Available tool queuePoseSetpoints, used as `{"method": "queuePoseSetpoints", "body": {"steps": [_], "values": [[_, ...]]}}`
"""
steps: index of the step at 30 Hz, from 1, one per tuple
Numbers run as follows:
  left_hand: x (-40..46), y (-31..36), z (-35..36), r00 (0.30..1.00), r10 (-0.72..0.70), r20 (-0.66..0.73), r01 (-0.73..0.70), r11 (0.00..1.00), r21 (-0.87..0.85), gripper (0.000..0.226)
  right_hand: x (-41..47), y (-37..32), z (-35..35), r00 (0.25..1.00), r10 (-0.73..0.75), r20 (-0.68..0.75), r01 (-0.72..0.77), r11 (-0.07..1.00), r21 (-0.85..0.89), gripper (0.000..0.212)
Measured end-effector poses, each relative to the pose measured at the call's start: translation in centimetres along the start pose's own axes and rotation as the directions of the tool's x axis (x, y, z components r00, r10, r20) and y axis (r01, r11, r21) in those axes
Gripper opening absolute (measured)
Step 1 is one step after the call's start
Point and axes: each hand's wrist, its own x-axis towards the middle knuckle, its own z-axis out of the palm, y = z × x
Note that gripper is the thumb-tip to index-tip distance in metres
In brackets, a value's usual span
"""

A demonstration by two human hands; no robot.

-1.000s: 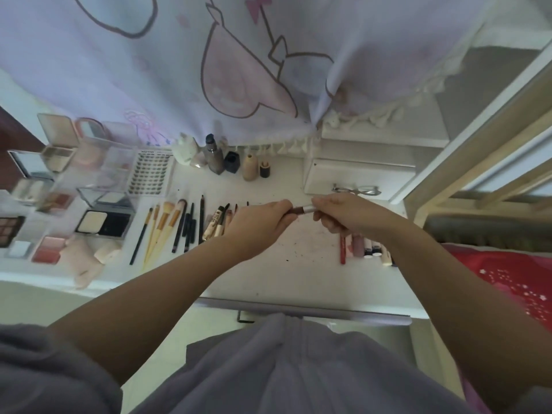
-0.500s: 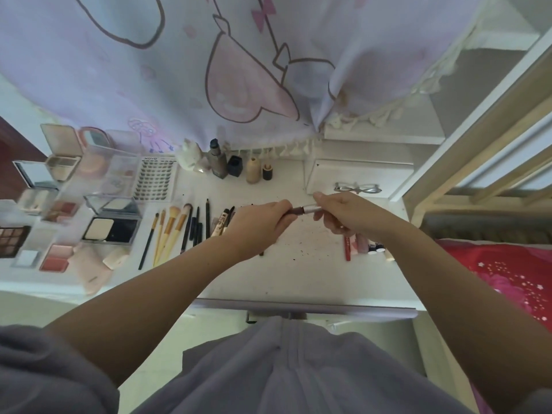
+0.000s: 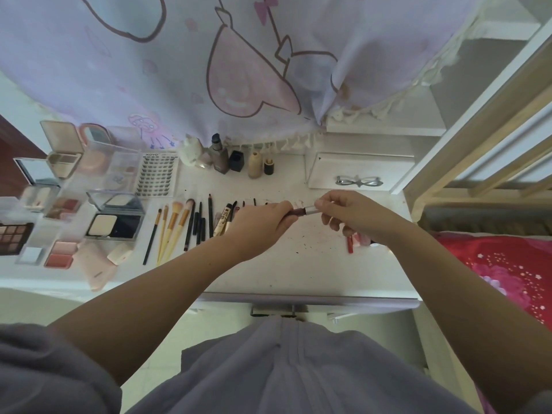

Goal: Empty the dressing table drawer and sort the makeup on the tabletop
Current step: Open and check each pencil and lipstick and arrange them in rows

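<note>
Nearest the camera, grey clothing fills the lower frame and hides most of what lies below the front edge of the white dressing tabletop [image 3: 313, 264]; only a dark sliver shows under that edge. Above the speckled middle of the tabletop, both bare hands hold a slim dark maroon stick with a silver end [image 3: 301, 211]. The left hand [image 3: 260, 225] is curled round the maroon part, covering most of its length, and the right hand [image 3: 349, 213] pinches the silver end with thumb and fingertips, so what kind of makeup it is cannot be told. Its long axis runs nearly level from left to right, the silver end toward the right hand, held clear of the surface. Behind the right wrist, a red tube and pale pink tubes [image 3: 354, 242] lie partly hidden. To the left lie a row of wooden-handled brushes and black pencils [image 3: 179, 225], then open compacts and palettes [image 3: 113, 225], some cut off by the frame edge. Farther back stand small bottles [image 3: 236, 159] and a white drawer box with a silver bow handle [image 3: 358, 174], under a hanging lilac printed cloth [image 3: 239, 55].
</note>
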Motion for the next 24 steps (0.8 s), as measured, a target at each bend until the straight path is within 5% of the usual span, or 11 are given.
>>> {"method": "queuePoseSetpoints", "body": {"steps": [2, 6, 10, 14, 18, 21, 24], "values": [[-0.1, 0.0, 0.1, 1.0, 0.01, -0.001, -0.01, 1.0, 0.01, 0.029, -0.1, -0.1, 0.1, 1.0, 0.025, 0.001, -0.025, 0.999, -0.022, 0.034], [-0.4, -0.2, 0.3, 1.0, 0.016, 0.012, -0.016, 1.0, 0.013, 0.03, -0.4, -0.3, 0.4, 1.0, 0.026, 0.017, -0.026, 1.0, 0.008, 0.013], [-0.2, 0.0, 0.5, 0.999, 0.037, 0.021, -0.037, 0.999, 0.004, 0.03, -0.8, -0.4, 0.4, 0.997, 0.074, -0.019, -0.074, 0.997, 0.008, 0.03], [0.1, 0.2, 0.8, 0.998, 0.05, 0.034, -0.05, 0.999, -0.003, 0.03, -1.0, -0.1, -0.1, 0.998, 0.064, 0.008, -0.064, 0.998, 0.028, 0.011], [0.6, 0.4, 1.2, 0.996, 0.08, 0.045, -0.079, 0.997, -0.025, 0.029, -0.7, 0.4, -0.8, 0.994, 0.109, 0.013, -0.11, 0.993, 0.036, 0.03], [1.4, 0.3, 1.5, 0.996, 0.069, 0.063, -0.067, 0.997, -0.034, 0.03, -0.3, 0.7, -1.6, 0.996, 0.089, 0.03, -0.089, 0.996, -0.006, 0.012], [2.2, 0.2, 1.9, 0.996, 0.056, 0.07, -0.055, 0.998, -0.022, 0.032, 0.4, 0.8, -2.4, 0.989, 0.121, 0.083, -0.123, 0.992, 0.013, 0.021]]}}
